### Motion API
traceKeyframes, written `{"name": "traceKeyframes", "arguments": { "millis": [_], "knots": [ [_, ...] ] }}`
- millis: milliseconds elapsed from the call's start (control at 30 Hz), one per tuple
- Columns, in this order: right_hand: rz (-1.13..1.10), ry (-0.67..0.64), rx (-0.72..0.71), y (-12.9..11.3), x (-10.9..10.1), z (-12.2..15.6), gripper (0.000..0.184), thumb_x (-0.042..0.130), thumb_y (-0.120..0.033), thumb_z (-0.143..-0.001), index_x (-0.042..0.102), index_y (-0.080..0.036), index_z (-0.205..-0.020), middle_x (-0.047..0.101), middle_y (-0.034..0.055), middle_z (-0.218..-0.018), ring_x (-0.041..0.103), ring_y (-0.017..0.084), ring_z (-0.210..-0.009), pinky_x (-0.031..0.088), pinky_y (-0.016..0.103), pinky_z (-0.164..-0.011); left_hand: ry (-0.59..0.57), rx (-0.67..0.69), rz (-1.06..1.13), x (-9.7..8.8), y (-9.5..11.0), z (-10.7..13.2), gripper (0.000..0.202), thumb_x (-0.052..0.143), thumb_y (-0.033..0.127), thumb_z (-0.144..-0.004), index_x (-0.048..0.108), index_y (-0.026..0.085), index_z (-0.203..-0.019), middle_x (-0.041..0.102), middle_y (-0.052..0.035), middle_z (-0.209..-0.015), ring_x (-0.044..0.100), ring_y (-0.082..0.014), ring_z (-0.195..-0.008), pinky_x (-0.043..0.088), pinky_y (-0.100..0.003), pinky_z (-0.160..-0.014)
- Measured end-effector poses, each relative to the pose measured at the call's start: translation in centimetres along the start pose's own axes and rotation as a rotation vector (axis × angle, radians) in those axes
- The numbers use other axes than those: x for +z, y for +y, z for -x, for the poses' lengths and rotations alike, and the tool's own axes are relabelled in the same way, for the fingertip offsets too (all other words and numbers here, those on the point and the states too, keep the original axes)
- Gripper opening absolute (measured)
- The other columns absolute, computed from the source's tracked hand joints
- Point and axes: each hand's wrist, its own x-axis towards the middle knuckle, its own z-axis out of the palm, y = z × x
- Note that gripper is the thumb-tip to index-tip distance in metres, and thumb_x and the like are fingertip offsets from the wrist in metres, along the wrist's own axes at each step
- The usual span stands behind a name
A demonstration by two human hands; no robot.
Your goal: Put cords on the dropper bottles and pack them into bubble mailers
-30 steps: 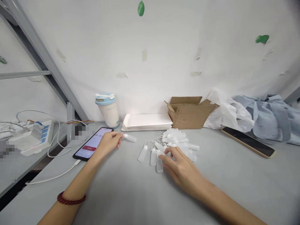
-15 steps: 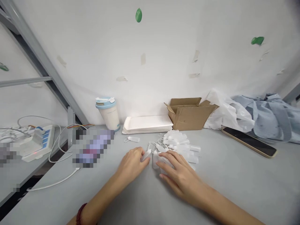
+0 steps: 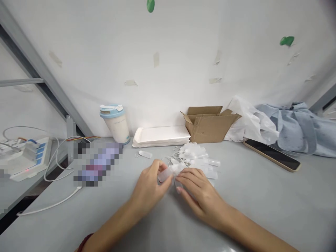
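Left hand [image 3: 151,184] pinches a translucent bottle [image 3: 164,174]; right hand [image 3: 201,194] touches a second bottle [image 3: 177,182], can't tell if gripped. Bottle pile [image 3: 195,157] sits at the right hand's 12 o'clock, string loops [image 3: 172,160] bunched along its 9 o'clock edge. Overlapping loops could snag, dragging neighbours across the worktop [image 3: 168,229].

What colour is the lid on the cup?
Light blue lid, clearest in the head view.
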Motion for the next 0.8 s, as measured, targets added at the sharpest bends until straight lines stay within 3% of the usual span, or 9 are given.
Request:
{"name": "traceKeyframes", "arguments": {
  "millis": [167, 367, 533, 800],
  "knots": [
    [-0.042, -0.022, 0.074, 0.1, 0.3, 0.0, 0.013, 0.045, -0.016, -0.089, 0.057, -0.017, -0.088, 0.062, 0.0072, -0.084, 0.051, 0.021, -0.085, 0.045, 0.038, -0.075, -0.087, 0.22, -0.124, 1.2, -0.2, 1.1, 0.008, 0.05, 0.023, -0.081, 0.042, 0.022, -0.084, 0.061, 0.0013, -0.073, 0.059, -0.0154, -0.061, 0.042, -0.024, -0.054],
    [-0.106, 0.018, 0.075, 0.4, 0.3, 0.1, 0.016, 0.042, -0.014, -0.089, 0.052, -0.017, -0.078, 0.055, 0.0051, -0.074, 0.048, 0.019, -0.078, 0.043, 0.035, -0.07, -0.12, 0.458, -0.217, 0.6, -0.3, 1.4, 0.014, 0.048, 0.024, -0.085, 0.042, 0.02, -0.097, 0.058, -0.0016, -0.079, 0.059, -0.0164, -0.063, 0.042, -0.026, -0.053],
    [-0.25, 0.038, 0.149, 0.4, -0.3, -0.2, 0.014, 0.04, -0.015, -0.091, 0.051, -0.018, -0.084, 0.054, 0.0046, -0.08, 0.048, 0.017, -0.079, 0.042, 0.032, -0.071, -0.16, 0.468, -0.088, -0.1, 0.3, 1.7, 0.028, 0.049, 0.024, -0.085, 0.041, 0.018, -0.111, 0.058, -0.0058, -0.091, 0.059, -0.0174, -0.076, 0.046, -0.028, -0.062],
    [-0.371, -0.037, 0.409, -0.4, -1.0, -0.3, 0.021, 0.033, -0.029, -0.094, 0.049, -0.019, -0.085, 0.052, 0.0021, -0.078, 0.05, 0.015, -0.071, 0.042, 0.028, -0.066, -0.243, 0.379, 0.181, -0.7, 1.0, 1.5, 0.026, 0.047, 0.023, -0.086, 0.05, 0.019, -0.112, 0.061, -0.0072, -0.101, 0.055, -0.0133, -0.069, 0.046, -0.027, -0.065]
  ]
}}
